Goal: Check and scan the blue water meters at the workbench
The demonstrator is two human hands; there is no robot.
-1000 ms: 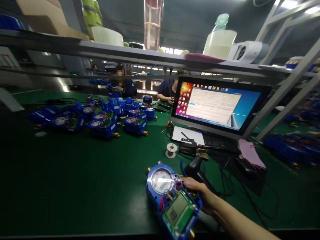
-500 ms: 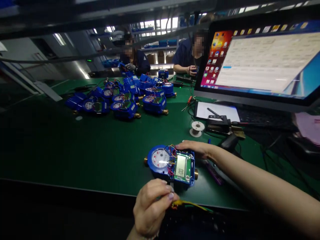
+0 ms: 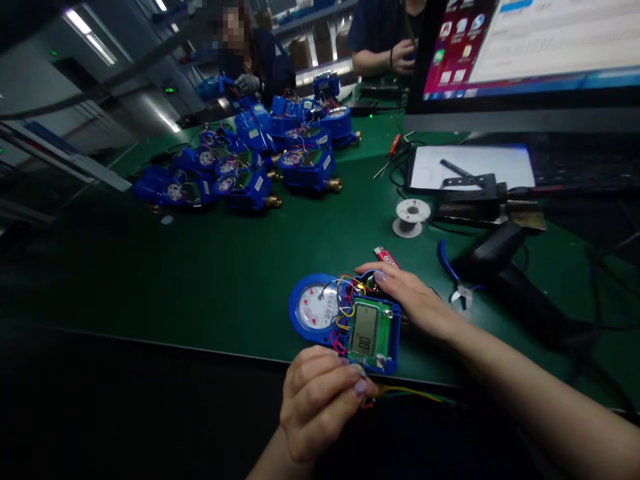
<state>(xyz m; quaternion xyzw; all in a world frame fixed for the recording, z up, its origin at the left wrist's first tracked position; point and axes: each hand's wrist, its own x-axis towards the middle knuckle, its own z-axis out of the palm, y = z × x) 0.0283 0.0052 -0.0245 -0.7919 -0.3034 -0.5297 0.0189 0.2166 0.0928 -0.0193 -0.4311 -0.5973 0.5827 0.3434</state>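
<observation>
With the view now closer, the right hand [image 3: 413,300] still rests flat against the blue meter [image 3: 347,320] while the left hand [image 3: 320,400] keeps pinching thin wires [image 3: 405,392] at the table [image 3: 200,267] edge.

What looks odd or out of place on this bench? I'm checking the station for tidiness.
The blue meter under the right hand lies open, its green board and coloured wires bare. The left hand pinches yellow and green wires trailing over the table edge. Blue-handled cutters lie loose beside it.

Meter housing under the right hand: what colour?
Blue, clearest in the head view: meter housing, right hand.
</observation>
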